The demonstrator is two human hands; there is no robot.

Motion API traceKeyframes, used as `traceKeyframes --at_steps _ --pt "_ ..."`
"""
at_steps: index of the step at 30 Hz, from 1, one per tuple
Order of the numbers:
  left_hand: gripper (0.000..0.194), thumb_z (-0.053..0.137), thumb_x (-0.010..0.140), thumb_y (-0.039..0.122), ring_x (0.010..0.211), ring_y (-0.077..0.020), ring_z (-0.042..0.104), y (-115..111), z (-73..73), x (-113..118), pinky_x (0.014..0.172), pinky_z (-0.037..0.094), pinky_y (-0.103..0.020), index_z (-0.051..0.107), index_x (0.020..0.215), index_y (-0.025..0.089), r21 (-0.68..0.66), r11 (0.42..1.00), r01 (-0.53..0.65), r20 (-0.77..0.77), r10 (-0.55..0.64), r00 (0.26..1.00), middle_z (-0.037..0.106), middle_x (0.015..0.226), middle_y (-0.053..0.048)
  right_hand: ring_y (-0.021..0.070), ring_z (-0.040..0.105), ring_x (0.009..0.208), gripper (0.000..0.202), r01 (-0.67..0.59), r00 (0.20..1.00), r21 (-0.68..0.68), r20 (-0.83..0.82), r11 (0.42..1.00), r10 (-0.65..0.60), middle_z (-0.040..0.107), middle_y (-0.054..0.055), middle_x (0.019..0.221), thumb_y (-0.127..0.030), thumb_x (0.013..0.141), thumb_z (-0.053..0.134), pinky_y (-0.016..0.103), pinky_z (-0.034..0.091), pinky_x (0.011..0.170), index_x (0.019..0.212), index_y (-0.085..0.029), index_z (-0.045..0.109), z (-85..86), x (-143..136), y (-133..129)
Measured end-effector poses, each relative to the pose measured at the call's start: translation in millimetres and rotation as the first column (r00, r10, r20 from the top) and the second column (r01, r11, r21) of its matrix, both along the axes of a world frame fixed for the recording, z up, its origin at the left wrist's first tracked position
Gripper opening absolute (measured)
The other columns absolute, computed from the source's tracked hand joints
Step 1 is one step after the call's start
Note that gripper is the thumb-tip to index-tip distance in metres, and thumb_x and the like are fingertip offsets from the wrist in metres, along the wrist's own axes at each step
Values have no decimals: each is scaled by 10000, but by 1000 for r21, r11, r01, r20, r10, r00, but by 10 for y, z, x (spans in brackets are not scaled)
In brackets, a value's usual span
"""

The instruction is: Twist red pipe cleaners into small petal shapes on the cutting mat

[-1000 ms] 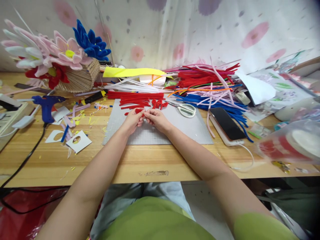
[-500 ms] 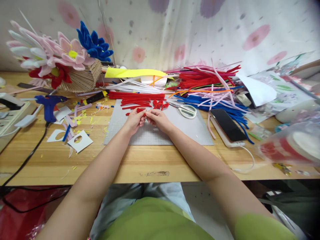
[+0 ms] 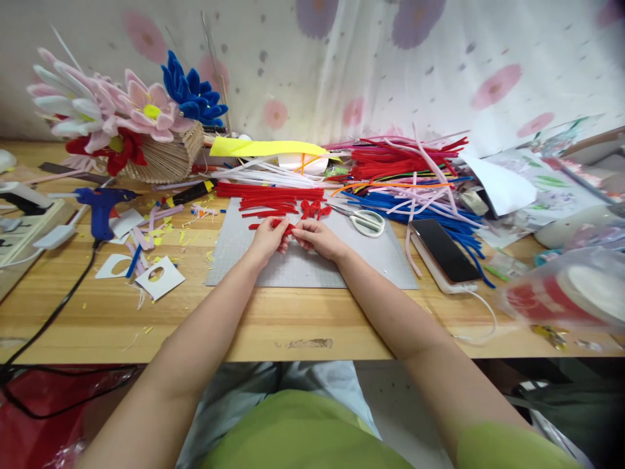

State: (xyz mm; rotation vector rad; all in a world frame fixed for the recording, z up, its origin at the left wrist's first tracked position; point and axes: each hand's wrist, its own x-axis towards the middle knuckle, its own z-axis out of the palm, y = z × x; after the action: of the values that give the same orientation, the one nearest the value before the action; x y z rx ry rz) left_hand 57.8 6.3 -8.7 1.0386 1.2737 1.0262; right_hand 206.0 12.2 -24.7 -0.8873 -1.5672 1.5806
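Observation:
My left hand (image 3: pixel 271 238) and my right hand (image 3: pixel 316 237) meet over the grey cutting mat (image 3: pixel 312 277). Between their pinched fingertips is a short red pipe cleaner (image 3: pixel 289 229), partly hidden by the fingers. Just beyond my hands lie cut red pipe cleaners (image 3: pixel 268 203) in rows. Several red bent loops (image 3: pixel 315 209) rest right of those rows. Scissors with white handles (image 3: pixel 367 223) lie on the mat to the right of my right hand.
At left are a blue glue gun (image 3: pixel 101 208), card pieces with holes (image 3: pixel 161 277) and fuzzy flowers (image 3: pixel 151 111). Bundles of blue pipe cleaners (image 3: pixel 385 205) lie at back right. A phone (image 3: pixel 444 251) on a white power bank and a bagged cup (image 3: pixel 571 293) stand at right.
The view has shifted slightly. The red pipe cleaner between my fingers now shows as a flatter, longer strip; both hands stay pinched over the mat.

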Motion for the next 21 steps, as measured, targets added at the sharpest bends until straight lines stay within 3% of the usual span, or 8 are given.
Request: traceKeyframes --at_steps 4,9,12,17,21 --pt "308 612 751 463 384 -100 532 2 52 -50 373 402 -183 504 817 181 -3 1000 -17 -25 17 1000 560 510 35 33 287 375 333 -24 1000 -71 -17 997 23 395 -79 423 -441 669 675 194 168 388 642 -155 507 0 77 46" --pt "319 696 668 435 652 -130 627 -43 34 -36 421 446 -179 589 766 151 33 988 151 23 -152 988 638 777 -38 32 250 371 346 226 962 -74 -141 971 -235 344 -92 403 -428 656 678 199 146 394 604 -173 450 -51 100 115" --pt "319 716 640 424 665 -132 606 -41 -53 -4 443 455 -182 593 671 132 93 973 210 -60 -205 977 606 683 -40 35 278 382 357 289 942 -80 -155 954 -299 377 -85 445 -457 676 657 196 152 391 633 -180 437 -74 83 136" --pt "315 728 619 393 558 -108 557 -7 -167 9 447 445 -201 553 587 132 130 968 217 -145 -198 969 580 584 -24 43 366 426 367 247 967 -14 -51 969 -248 487 -70 551 -487 670 662 190 223 403 785 -179 497 -36 14 97" --pt "251 726 616 351 529 -85 522 -16 -166 -4 467 440 -203 618 662 129 129 946 296 -133 -279 951 604 618 -20 56 431 510 358 196 981 -18 -1 980 -196 533 -44 603 -449 638 688 197 306 471 752 -147 533 15 -25 61"
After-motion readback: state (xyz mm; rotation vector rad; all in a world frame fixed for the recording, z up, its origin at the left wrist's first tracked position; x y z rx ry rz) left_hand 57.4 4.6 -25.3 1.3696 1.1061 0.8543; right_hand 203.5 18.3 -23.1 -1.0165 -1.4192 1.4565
